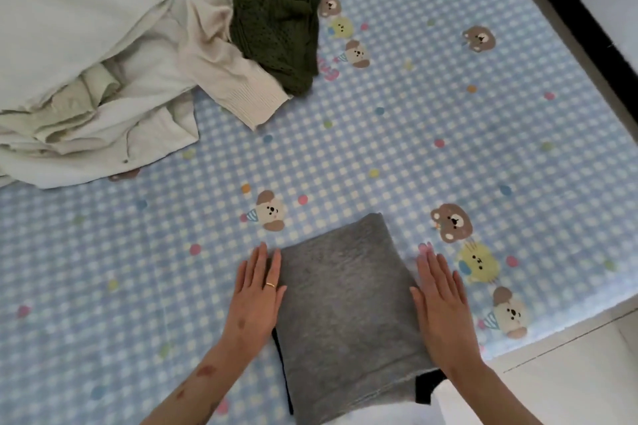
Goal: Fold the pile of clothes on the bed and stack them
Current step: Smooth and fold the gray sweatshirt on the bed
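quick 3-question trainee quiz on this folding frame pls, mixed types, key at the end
1. True or false: the left hand and right hand lie flat and open at either side of the folded grey garment.
2. Which unfolded item lies furthest right in the pile? A) dark green knit B) cream sweater C) pale green clothing
3. Fill in: a ring shows on the ___ hand.

Key
1. True: both palms rest down, gripping nothing.
2. A: the knit sits at the pile's right edge on the checked blanket.
3. Left.
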